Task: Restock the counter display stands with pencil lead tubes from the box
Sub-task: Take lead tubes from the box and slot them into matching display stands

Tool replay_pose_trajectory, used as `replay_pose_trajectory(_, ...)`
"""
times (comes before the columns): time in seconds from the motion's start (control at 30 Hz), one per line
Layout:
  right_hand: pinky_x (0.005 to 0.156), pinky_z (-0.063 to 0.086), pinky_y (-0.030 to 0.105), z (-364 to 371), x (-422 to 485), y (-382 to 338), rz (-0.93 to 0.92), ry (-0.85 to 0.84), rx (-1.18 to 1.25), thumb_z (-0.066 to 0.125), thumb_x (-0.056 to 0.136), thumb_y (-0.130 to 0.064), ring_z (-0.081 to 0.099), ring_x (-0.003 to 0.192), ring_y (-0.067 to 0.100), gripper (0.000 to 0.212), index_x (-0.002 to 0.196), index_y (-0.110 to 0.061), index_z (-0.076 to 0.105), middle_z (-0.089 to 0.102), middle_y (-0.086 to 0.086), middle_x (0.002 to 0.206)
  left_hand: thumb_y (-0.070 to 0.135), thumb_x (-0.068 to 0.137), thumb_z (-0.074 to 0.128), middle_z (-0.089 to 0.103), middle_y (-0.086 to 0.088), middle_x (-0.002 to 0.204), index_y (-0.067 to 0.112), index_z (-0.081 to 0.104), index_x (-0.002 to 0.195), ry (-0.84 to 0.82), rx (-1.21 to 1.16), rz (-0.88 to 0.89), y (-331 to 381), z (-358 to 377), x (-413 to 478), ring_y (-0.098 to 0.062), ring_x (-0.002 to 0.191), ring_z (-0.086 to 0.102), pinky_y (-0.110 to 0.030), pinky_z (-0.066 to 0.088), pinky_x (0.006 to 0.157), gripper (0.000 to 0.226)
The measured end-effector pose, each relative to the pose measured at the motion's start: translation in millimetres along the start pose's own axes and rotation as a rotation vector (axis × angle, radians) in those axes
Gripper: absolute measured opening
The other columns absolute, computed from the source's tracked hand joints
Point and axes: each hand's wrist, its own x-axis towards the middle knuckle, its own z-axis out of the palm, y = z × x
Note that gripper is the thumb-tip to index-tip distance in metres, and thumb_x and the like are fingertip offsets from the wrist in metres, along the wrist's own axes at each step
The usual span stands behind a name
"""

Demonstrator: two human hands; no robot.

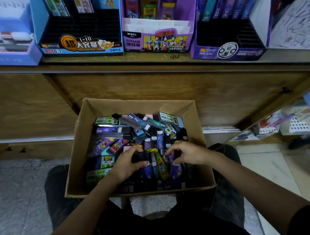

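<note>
Pencil lead tubes (pixel 132 131) everywhere: slim flat cases in purple, teal, green and black with printed labels, heaped crisscross in an open cardboard box (pixel 85 129) that sits between the person's knees. Both hands are down in the heap on its near side. The left hand (pixel 126 165), at 7 o'clock in the box, has its fingers curled round a few black tubes (pixel 140 156). The right hand (pixel 189 153), at 5 o'clock, pinches a purple tube (pixel 174 162) by its upper end. Loose tubes lie between the two hands.

Up at 12 o'clock runs the table (pixel 143 58) with the stands. The blue stand (pixel 81 46) is at 11 o'clock with two tubes in its back row. The Ultraman stand (pixel 157 41) is at 12 with three. The dark purple stand (pixel 228 49) at 1 o'clock shows one back row of tubes.
</note>
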Motion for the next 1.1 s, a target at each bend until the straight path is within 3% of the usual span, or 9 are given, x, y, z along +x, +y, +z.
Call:
replay_pose_trajectory(0.03, 0.082, 0.04, 0.022, 0.2, 1.3, -1.3, -0.002, 0.002, 0.024, 0.068, 0.084, -0.013, 0.047, 0.093, 0.003, 0.034, 0.115, -0.024, 0.06, 0.047, -0.004, 0.113, 0.018, 0.08, 0.073, 0.059, -0.006, 0.105, 0.015, 0.051, 0.105, -0.01, -0.027, 0.002, 0.1, -0.1, -0.4, -0.017, 0.093, 0.055, -0.009, 0.042, 0.071, 0.033)
replay_pose_trajectory(0.17, 0.084, 0.043, 0.026, 2.0, 6.7, -9.8, -0.073, -0.07, 0.009, 0.065, 0.086, -0.013, 0.052, 0.096, 0.006, 0.023, 0.107, -0.021, 0.061, 0.055, -0.006, 0.109, 0.018, 0.085, 0.068, 0.055, -0.005, 0.111, 0.011, 0.049, 0.119, -0.075, -0.078, -0.015, 1.3, -0.5, 1.8, -0.021, 0.106, 0.054, -0.023, 0.044, 0.083, 0.04)
replay_pose_trajectory(0.27, 0.087, 0.047, 0.034, 9.3, 8.5, -12.6, -0.076, -0.119, -0.06, 0.064, 0.087, -0.016, 0.053, 0.101, 0.012, 0.023, 0.105, -0.028, 0.054, 0.054, -0.004, 0.114, 0.018, 0.088, 0.064, 0.059, -0.002, 0.102, 0.011, 0.051, 0.116, -0.147, -0.122, -0.032, 5.0, 0.8, 2.9, -0.022, 0.1, 0.058, -0.009, 0.044, 0.067, 0.032)
replay_pose_trajectory(0.33, 0.092, 0.045, 0.037, 13.4, 9.9, -10.9, -0.06, -0.09, -0.055, 0.063, 0.087, -0.014, 0.051, 0.109, 0.015, 0.028, 0.109, -0.028, 0.052, 0.052, -0.002, 0.123, 0.02, 0.09, 0.062, 0.06, -0.007, 0.106, 0.009, 0.049, 0.119, -0.168, -0.113, -0.035, 6.1, 2.5, 4.0, -0.021, 0.099, 0.057, -0.01, 0.043, 0.067, 0.033)
replay_pose_trajectory(0.47, 0.083, 0.045, 0.02, 10.3, 3.8, -10.2, -0.042, 0.055, 0.263, 0.067, 0.083, -0.006, 0.056, 0.101, 0.01, 0.034, 0.108, -0.024, 0.054, 0.058, 0.0, 0.113, 0.025, 0.093, 0.057, 0.054, -0.006, 0.115, 0.009, 0.042, 0.129, -0.169, -0.095, -0.031, 4.8, 2.3, 5.3, -0.019, 0.107, 0.053, -0.009, 0.042, 0.071, 0.043)
replay_pose_trajectory(0.6, 0.061, 0.049, 0.016, 3.1, -2.3, -13.4, -0.002, 0.163, 0.638, 0.068, 0.08, 0.003, 0.064, 0.075, 0.005, 0.039, 0.111, -0.016, 0.055, 0.064, 0.002, 0.095, 0.023, 0.095, 0.054, 0.054, -0.001, 0.12, 0.01, 0.037, 0.135, -0.133, -0.214, -0.035, 5.5, -0.7, 7.0, -0.017, 0.116, 0.051, -0.015, 0.039, 0.086, 0.046)
replay_pose_trajectory(0.77, 0.076, 0.052, 0.02, -0.6, 0.5, -19.5, 0.0, 0.256, 0.875, 0.067, 0.08, 0.004, 0.065, 0.087, 0.013, 0.043, 0.119, -0.006, 0.054, 0.067, 0.006, 0.097, 0.023, 0.095, 0.053, 0.054, 0.001, 0.087, 0.016, 0.042, 0.11, -0.051, -0.223, 0.0, 14.0, -6.5, 14.9, -0.011, 0.074, 0.051, -0.007, 0.039, 0.052, 0.02)
replay_pose_trajectory(0.87, 0.086, 0.051, 0.036, -1.2, 3.1, -24.4, -0.046, 0.291, 1.033, 0.063, 0.083, 0.002, 0.066, 0.092, 0.02, 0.028, 0.108, -0.01, 0.06, 0.068, 0.006, 0.1, 0.02, 0.095, 0.053, 0.049, -0.003, 0.083, 0.012, 0.042, 0.105, 0.049, -0.241, 0.042, 21.1, -12.5, 19.0, -0.014, 0.073, 0.048, -0.011, 0.037, 0.054, 0.016)
replay_pose_trajectory(1.1, 0.079, 0.054, 0.027, -1.0, 10.8, -49.0, -0.144, 0.325, 1.327, 0.061, 0.084, 0.002, 0.068, 0.094, 0.022, 0.017, 0.1, -0.001, 0.067, 0.071, 0.013, 0.101, 0.018, 0.095, 0.053, 0.058, 0.003, 0.09, 0.015, 0.051, 0.102, 0.103, -0.57, -0.027, 46.1, -17.5, 21.1, -0.005, 0.082, 0.055, -0.006, 0.044, 0.065, 0.008)
